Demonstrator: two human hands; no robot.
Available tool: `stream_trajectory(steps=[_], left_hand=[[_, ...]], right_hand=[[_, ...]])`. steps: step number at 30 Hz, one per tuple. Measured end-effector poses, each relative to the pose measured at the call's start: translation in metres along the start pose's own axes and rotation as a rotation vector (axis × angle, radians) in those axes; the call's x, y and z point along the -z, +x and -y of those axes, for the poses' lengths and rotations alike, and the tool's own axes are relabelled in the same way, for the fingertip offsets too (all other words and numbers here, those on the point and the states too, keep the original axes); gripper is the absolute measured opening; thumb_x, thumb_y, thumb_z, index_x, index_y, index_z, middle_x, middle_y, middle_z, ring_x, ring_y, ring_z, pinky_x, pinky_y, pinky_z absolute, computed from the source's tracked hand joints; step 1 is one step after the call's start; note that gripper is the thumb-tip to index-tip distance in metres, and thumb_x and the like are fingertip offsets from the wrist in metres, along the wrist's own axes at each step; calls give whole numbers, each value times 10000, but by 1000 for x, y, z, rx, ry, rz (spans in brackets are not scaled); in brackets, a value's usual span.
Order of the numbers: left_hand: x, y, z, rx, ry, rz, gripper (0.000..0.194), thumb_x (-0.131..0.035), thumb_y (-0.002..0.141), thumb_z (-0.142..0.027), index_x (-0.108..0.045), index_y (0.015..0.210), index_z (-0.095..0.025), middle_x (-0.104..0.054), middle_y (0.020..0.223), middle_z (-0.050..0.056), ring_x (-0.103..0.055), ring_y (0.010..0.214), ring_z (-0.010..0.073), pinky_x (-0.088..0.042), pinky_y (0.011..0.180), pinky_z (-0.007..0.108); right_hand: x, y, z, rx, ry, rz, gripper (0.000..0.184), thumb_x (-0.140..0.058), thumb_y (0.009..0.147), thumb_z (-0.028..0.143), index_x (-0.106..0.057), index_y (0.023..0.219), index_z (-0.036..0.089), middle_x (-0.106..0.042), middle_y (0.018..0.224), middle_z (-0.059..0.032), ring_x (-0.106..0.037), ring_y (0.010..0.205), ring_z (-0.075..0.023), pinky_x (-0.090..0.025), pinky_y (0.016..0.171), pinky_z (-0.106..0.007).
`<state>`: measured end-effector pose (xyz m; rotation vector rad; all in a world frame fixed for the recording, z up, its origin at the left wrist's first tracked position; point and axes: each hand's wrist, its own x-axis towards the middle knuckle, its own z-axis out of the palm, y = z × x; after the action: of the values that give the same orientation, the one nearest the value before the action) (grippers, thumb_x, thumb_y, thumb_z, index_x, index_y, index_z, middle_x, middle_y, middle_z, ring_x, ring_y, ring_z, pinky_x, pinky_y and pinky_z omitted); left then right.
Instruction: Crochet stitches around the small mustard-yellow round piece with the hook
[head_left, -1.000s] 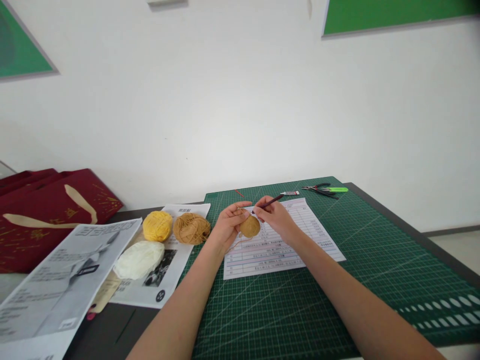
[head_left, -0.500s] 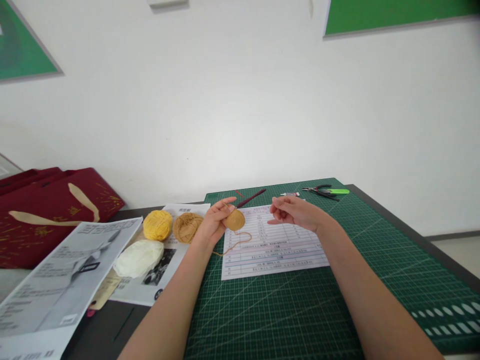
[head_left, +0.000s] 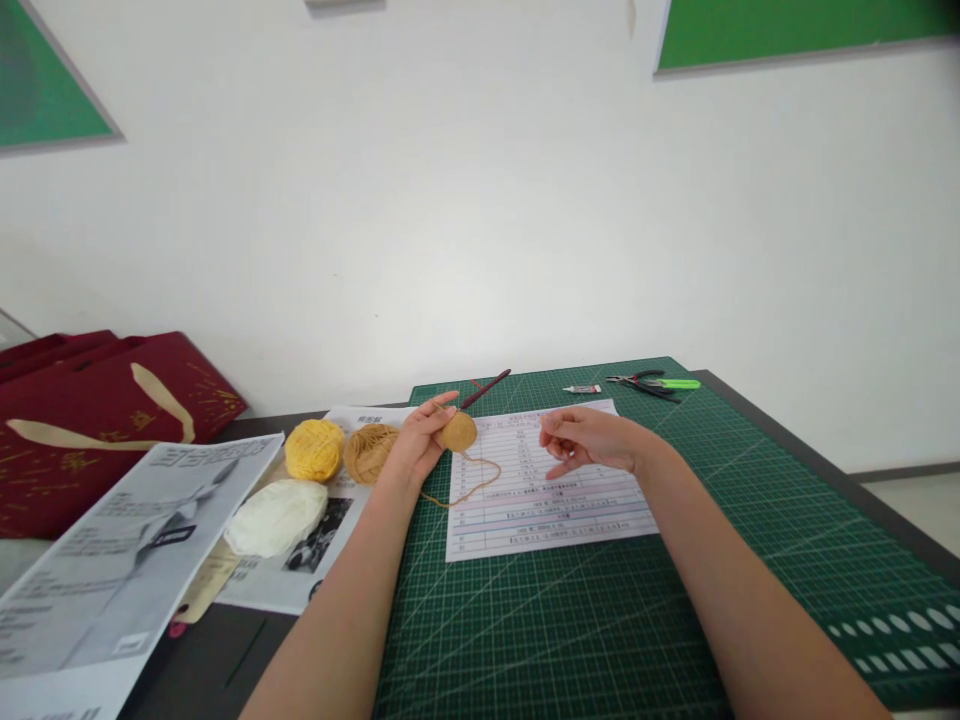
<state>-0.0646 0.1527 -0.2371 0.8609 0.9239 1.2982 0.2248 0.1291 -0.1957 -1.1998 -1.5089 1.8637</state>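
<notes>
My left hand [head_left: 424, 437] is closed on a small round tan crochet piece [head_left: 460, 432], with the thumb pressing its upper edge. A dark maroon crochet hook [head_left: 487, 388] sticks out from the top of the piece, slanting up to the right. From under the piece a loose strand of tan yarn [head_left: 496, 477] loops over the printed sheet. My right hand [head_left: 581, 438] hovers over that sheet, apart from the hook, its thumb and forefinger pinched and the little finger stretched out. Whatever lies between those fingertips, if anything, is too small to see.
Yellow [head_left: 315, 450], tan [head_left: 369, 453] and white [head_left: 276, 517] yarn balls lie on papers at the left, near maroon gift bags [head_left: 97, 430]. The printed sheet [head_left: 517, 535] rests on a green cutting mat [head_left: 570, 620]. A small tube [head_left: 583, 389] and pliers [head_left: 641, 381] lie at the back.
My right hand has let go of the crochet hook and moved right, away from the piece. My left hand has shifted left with the crochet piece, the hook staying in it.
</notes>
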Motion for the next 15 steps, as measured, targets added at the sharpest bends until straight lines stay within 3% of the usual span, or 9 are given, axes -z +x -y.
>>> stream_trajectory(steps=[5, 9, 15], left_hand=[[8, 3, -4, -14, -15, -41, 323, -653, 941, -302, -630, 1239, -177, -669, 1221, 102, -686, 971, 245, -597, 790, 443], [19, 4, -10, -50, -38, -86, 318, -654, 941, -299, -632, 1234, -176, -671, 1215, 100, -687, 964, 242, -598, 784, 439], [30, 4, -18, -117, -86, -153, 319, -653, 942, -299, -631, 1235, -176, -671, 1214, 100, -687, 961, 241, -599, 781, 436]], right_hand=[[38, -25, 3, -30, -192, -337, 305, -599, 974, 389, -631, 1182, 168, -678, 1156, -78, -683, 952, -194, -592, 819, -395], [57, -27, -1, -105, -354, -593, 317, -603, 972, 377, -620, 1220, 179, -660, 1222, -89, -675, 1017, -214, -583, 866, -425], [64, -19, -6, -149, -504, -696, 306, -602, 974, 363, -624, 1225, 189, -653, 1254, -93, -669, 1046, -220, -578, 893, -433]])
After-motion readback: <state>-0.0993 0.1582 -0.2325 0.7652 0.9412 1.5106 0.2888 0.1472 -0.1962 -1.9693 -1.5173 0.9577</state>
